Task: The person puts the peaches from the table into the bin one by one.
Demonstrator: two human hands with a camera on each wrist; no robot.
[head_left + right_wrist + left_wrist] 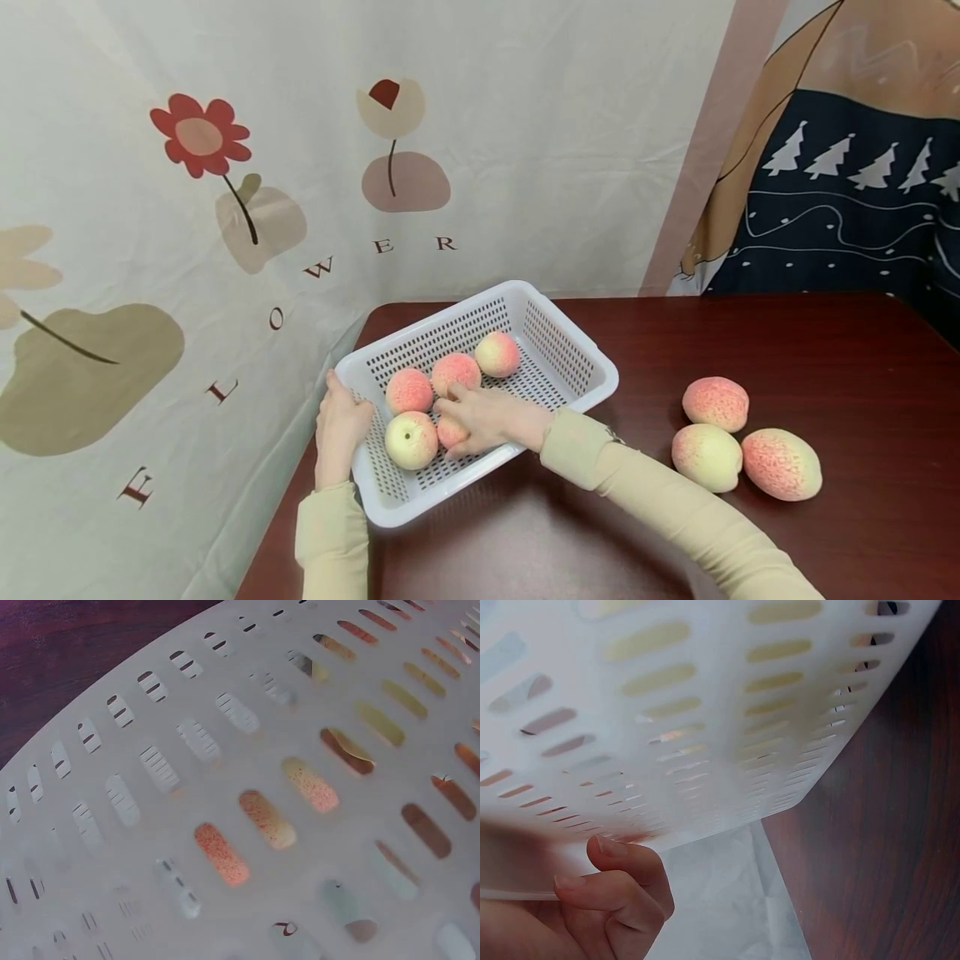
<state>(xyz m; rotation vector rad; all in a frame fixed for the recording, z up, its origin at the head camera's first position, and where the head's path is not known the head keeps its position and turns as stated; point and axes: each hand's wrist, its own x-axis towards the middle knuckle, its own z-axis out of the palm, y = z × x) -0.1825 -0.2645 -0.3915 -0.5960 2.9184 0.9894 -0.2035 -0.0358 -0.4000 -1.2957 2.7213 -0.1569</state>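
Observation:
A white slotted plastic basket [480, 492] sits tilted slightly at the table's left, holding several pink and yellow peaches [411, 440]. My left hand [342, 427] grips its left rim; in the left wrist view the curled fingers [622, 889] lie against the outside of the basket wall [720, 697]. Reaching over the near rim, my right hand [491, 418] holds a peach [452, 432] between thumb and fingers, inside the basket and partly hidden by the hand. The right wrist view is filled by the basket wall [172, 825], peach colours showing through its slots.
On the dark red table [630, 542], three more peaches [707, 457] stand in a cluster to the right, beyond my right forearm. A flower-printed cloth [525, 125] hangs behind and to the left, with a dark tree-patterned cloth [840, 200] at the back right.

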